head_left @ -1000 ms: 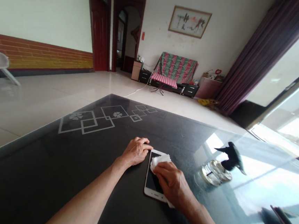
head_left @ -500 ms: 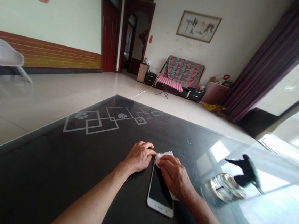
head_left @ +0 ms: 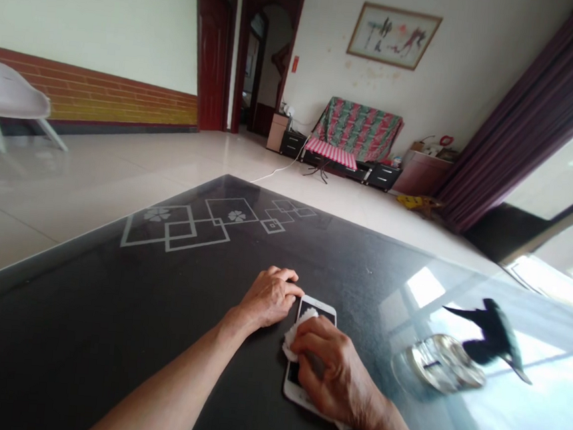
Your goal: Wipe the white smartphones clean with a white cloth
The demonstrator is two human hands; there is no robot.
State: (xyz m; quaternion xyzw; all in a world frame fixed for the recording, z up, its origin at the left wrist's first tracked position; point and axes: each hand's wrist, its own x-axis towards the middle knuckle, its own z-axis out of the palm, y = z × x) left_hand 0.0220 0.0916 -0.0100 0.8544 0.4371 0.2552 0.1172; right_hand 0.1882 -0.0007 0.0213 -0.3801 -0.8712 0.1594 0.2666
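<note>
A white-framed phone (head_left: 327, 304) lies screen up on the dark glossy table (head_left: 107, 320). My right hand (head_left: 336, 363) is closed on a crumpled white tissue (head_left: 291, 339), pressed over the middle of the phone and its left edge. Much of the screen is hidden under this hand, and a bit of tissue shows below the palm. My left hand (head_left: 270, 297) rests on the table with its fingers apart, holding nothing. Its index fingertip touches the phone's top left corner.
To the right on the table stands a clear spray bottle (head_left: 446, 364) with a black trigger head. Pale squares and flowers decorate the far tabletop. Beyond are a white chair (head_left: 13, 94), a small striped table (head_left: 332, 153) and a purple curtain (head_left: 515, 128).
My right hand has moved with the tissue from the phone's top end down and left to its middle, uncovering the top edge. The left hand has stayed nearly in place.
</note>
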